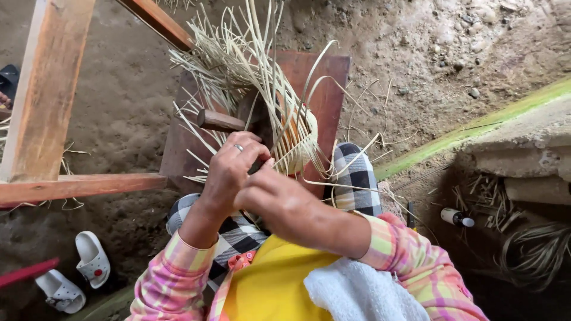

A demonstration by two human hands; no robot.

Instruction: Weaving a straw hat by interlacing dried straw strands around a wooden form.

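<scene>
— Where was the half-woven basket (294, 134)?
— On the brown wooden board (330, 77), pale strips fanning past its far edge; bare dirt floor (416, 59) lay open beyond.
— And the hands?
— Left hand (229, 166) closed around a wooden-handled tool (220, 121); right hand (270, 193) pinched a strip beside it.

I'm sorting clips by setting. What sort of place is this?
Probably an outdoor or open-sided craft spot: a bare dirt floor, a half-woven basket of pale strips on a wooden board, and white sandals left on the ground.
</scene>
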